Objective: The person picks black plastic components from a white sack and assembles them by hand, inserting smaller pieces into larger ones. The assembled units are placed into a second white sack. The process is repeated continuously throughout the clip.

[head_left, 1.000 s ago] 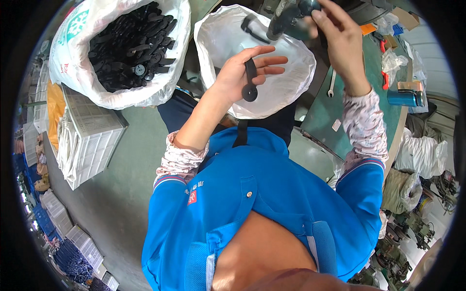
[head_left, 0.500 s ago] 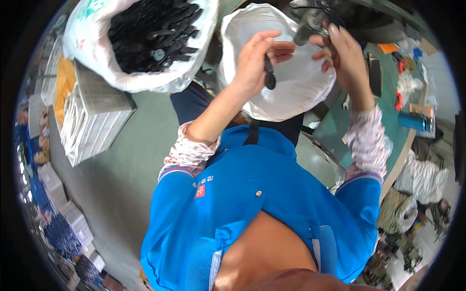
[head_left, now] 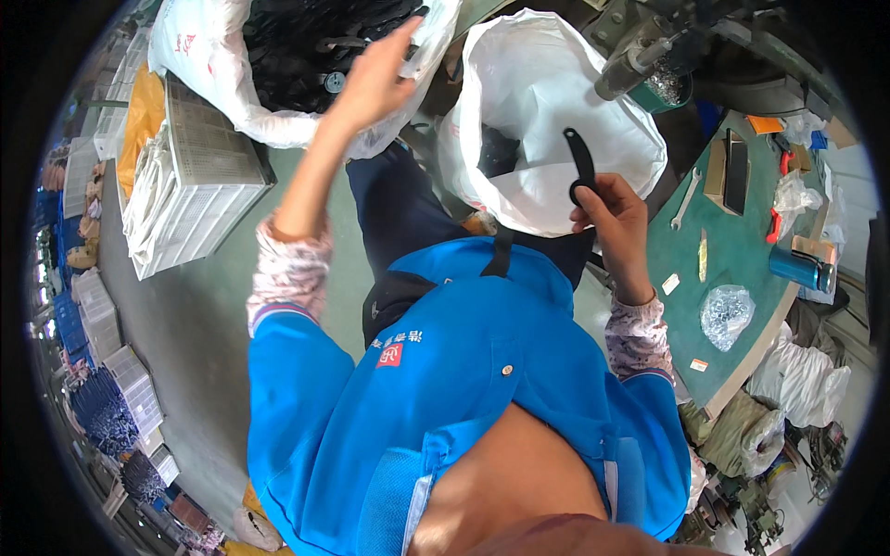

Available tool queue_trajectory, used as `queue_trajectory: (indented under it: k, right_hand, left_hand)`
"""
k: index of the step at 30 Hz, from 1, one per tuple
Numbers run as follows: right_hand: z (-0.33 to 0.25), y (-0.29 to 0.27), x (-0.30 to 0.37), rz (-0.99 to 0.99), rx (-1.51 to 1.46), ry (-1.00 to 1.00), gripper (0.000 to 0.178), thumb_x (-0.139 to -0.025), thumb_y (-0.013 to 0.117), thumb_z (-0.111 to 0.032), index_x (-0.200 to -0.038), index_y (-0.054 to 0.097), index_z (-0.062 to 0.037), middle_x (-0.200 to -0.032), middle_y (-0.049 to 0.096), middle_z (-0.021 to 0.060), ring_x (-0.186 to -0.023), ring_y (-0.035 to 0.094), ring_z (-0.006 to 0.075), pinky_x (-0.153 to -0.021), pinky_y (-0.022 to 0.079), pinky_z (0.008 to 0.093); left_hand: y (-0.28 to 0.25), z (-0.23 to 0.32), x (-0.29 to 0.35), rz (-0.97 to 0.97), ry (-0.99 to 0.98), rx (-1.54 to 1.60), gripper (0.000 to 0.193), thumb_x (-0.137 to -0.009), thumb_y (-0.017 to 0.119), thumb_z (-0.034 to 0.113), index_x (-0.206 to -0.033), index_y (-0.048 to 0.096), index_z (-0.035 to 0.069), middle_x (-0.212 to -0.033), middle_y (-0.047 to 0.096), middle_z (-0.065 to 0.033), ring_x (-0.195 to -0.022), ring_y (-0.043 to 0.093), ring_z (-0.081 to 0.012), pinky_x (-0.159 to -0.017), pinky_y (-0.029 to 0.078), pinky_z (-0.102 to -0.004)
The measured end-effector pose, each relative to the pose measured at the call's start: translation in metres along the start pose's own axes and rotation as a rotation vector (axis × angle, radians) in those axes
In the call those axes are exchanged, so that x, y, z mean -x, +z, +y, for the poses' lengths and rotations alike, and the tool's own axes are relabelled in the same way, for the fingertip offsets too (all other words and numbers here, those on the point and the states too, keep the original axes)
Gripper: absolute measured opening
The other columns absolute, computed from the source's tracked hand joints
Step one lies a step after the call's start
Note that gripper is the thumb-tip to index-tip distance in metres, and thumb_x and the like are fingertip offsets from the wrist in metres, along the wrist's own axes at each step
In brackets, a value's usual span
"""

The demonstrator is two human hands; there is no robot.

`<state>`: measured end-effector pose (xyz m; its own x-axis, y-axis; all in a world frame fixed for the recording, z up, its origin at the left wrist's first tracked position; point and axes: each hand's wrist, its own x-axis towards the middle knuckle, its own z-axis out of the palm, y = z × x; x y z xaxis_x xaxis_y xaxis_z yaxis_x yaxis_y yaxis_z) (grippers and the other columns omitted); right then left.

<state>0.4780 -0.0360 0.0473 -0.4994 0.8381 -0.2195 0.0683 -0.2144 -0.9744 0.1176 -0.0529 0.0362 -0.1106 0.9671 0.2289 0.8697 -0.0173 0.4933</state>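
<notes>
My right hand (head_left: 614,218) pinches a flat, curved black piece (head_left: 581,159) with a small hole near its upper end. It holds the piece upright over the near right side of a white-lined container (head_left: 623,176). My left hand (head_left: 375,85) reaches over the right part of a white plastic bag (head_left: 261,119) at the far left, its index finger stretched out. The bag is full of black parts (head_left: 292,65), and a round metallic disc (head_left: 335,82) lies among them. No held thing shows clearly in my left hand.
Beyond the white-lined container stands a dark machine (head_left: 640,57) with a green cup (head_left: 669,91) of shavings. On the right, a green table (head_left: 672,264) bears a wrench (head_left: 686,199), a clear bag (head_left: 727,317) and a blue bottle (head_left: 799,269). A white crate (head_left: 209,185) stands left.
My left hand has moved left from the white-lined container to the bag of black parts. My right hand has come back from the machine toward me and now holds up a black piece.
</notes>
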Motion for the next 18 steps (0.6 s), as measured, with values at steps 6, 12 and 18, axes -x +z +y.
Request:
queue_trajectory:
  k: [6, 12, 18]
  right_hand:
    - [0.017, 0.008, 0.007, -0.001, -0.084, 0.015, 0.016, -0.088, 0.063, -0.011, -0.099, 0.059, 0.0008, -0.08, 0.062, 0.0038, -0.065, 0.059, 0.0087, -0.054, 0.049, 0.0209]
    - [0.011, 0.018, 0.018, 0.016, -0.083, 0.041, 0.017, -0.088, 0.063, -0.011, -0.099, 0.058, 0.001, -0.081, 0.061, 0.0044, -0.065, 0.059, 0.0088, -0.055, 0.049, 0.0207]
    - [0.023, 0.016, 0.025, 0.084, -0.118, 0.073, 0.017, -0.089, 0.063, -0.011, -0.099, 0.057, 0.0016, -0.08, 0.061, 0.0043, -0.064, 0.059, 0.0084, -0.054, 0.049, 0.02]
  left_hand:
    - [-0.001, -0.072, -0.013, -0.317, -0.058, -0.485, 0.121, -0.053, 0.085, 0.013, -0.147, 0.01, 0.028, -0.148, 0.022, -0.0236, -0.138, 0.021, -0.0399, -0.105, 0.028, -0.0565]
    - [0.004, -0.085, -0.072, -0.519, -0.167, -0.541, 0.127, -0.047, 0.086, 0.016, -0.147, 0.01, 0.035, -0.152, 0.013, -0.0198, -0.138, 0.017, -0.0417, -0.107, 0.028, -0.0551]
    - [0.008, -0.082, -0.081, -0.645, -0.149, -0.551, 0.125, -0.046, 0.086, 0.017, -0.146, 0.015, 0.036, -0.152, 0.012, -0.0187, -0.137, 0.021, -0.0416, -0.109, 0.031, -0.0487]
